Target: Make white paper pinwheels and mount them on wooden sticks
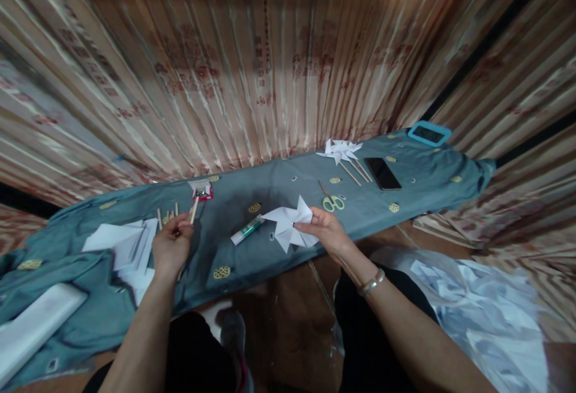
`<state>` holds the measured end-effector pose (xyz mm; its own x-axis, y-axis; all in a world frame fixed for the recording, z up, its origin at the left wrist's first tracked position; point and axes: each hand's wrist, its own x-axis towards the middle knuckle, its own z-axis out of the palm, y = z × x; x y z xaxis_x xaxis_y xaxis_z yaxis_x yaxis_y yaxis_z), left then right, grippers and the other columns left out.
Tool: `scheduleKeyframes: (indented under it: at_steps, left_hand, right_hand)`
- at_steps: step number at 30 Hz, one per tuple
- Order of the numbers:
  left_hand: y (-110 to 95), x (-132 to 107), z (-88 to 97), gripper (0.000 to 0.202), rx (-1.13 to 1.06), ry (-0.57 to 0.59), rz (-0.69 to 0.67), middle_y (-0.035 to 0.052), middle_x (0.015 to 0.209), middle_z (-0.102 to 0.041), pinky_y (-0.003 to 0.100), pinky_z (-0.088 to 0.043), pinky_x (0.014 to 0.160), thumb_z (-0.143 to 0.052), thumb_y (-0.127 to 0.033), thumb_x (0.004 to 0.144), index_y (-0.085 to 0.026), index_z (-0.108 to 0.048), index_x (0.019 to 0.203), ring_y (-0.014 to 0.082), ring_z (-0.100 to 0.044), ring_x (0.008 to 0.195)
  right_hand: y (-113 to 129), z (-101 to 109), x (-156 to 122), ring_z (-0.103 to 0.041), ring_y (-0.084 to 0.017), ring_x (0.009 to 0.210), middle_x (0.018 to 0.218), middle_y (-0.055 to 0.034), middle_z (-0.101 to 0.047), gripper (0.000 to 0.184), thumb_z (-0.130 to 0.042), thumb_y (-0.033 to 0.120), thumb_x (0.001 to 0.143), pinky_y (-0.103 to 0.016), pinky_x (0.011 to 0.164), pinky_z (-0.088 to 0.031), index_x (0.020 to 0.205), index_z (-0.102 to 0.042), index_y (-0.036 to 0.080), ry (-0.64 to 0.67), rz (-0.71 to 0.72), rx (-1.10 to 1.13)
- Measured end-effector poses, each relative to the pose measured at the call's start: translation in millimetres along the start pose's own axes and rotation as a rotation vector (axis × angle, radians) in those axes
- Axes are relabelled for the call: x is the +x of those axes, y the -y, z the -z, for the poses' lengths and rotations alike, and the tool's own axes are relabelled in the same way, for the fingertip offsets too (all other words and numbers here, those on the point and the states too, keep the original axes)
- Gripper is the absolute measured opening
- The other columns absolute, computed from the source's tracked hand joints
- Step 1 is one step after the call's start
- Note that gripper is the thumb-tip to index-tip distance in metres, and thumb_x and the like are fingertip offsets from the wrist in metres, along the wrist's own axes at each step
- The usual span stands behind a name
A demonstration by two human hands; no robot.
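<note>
A person's left hand pinches a slim, pale wooden stick between closed fingertips, while the right hand grips a white folded-paper pinwheel — thumb pressed near its centre, fingers behind — above the near edge of a long surface draped in grey-green, pineapple-print cloth. A green-and-white glue stick lies just beside the pinwheel; green-handled scissors rest beyond the right hand. Farther right are white paper pinwheels on wooden sticks, a black smartphone and a blue-framed tablet-like device. A small red open box sits beyond the left hand, white paper sheets beside it. Pleated, red-patterned beige curtains hang behind — and a clear plastic bag of white material stands on the brown floor at right.
</note>
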<state>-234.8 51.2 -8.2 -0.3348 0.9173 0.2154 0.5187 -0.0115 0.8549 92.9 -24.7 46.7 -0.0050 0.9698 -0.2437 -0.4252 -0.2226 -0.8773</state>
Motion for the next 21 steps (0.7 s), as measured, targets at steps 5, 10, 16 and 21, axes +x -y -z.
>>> scheduleKeyframes:
  at_steps: [5, 10, 16, 21]
  left_hand:
    - [-52.0, -37.3, -21.8, 0.040, -0.308, 0.084, 0.086, 0.0028, 0.073, -0.069, 0.030, -0.052, 0.066, -0.067, -0.043, 0.063, -0.015, -0.070, 0.091, 0.0169, -0.063, 0.065]
    - [-88.3, -74.5, -38.3, 0.035, -0.529, 0.324, 0.154, -0.0013, 0.059, -0.063, 0.024, -0.044, 0.055, -0.077, -0.040, 0.065, -0.014, -0.075, 0.089, 0.0103, -0.052, 0.053]
    - [-98.8, -92.9, -54.5, 0.038, -0.790, 0.480, 0.423, -0.0012, 0.055, -0.060, 0.019, -0.033, 0.046, -0.087, -0.038, 0.054, -0.013, -0.077, 0.080, 0.0066, -0.046, 0.049]
    - [-97.5, -113.9, -64.0, 0.040, -0.902, 0.653, 0.691, 0.0008, 0.065, -0.064, 0.018, -0.032, 0.046, -0.091, -0.037, 0.051, -0.013, -0.078, 0.081, 0.0051, -0.046, 0.050]
  right_hand:
    - [5.2, 4.8, -9.4, -0.068, -0.013, 0.056, 0.069, 0.0009, -0.076, 0.041, -0.092, 0.029, 0.048, -0.023, 0.056, -0.055, 0.079, -0.067, 0.017, -0.008, -0.015, -0.019]
    - [9.5, 4.0, -20.8, -0.069, -0.012, 0.059, 0.073, 0.0008, -0.077, 0.042, -0.092, 0.029, 0.051, -0.022, 0.058, -0.056, 0.084, -0.068, 0.018, 0.009, 0.003, -0.027]
    - [19.1, 1.4, -42.7, -0.066, -0.009, 0.059, 0.072, 0.0025, -0.075, 0.035, -0.087, 0.027, 0.063, -0.017, 0.056, -0.053, 0.091, -0.068, 0.020, 0.100, 0.117, -0.076]
    - [23.7, -3.2, -64.7, -0.065, -0.008, 0.061, 0.074, 0.0022, -0.073, 0.022, -0.081, 0.020, 0.072, -0.016, 0.057, -0.052, 0.091, -0.068, 0.019, 0.215, 0.130, -0.162]
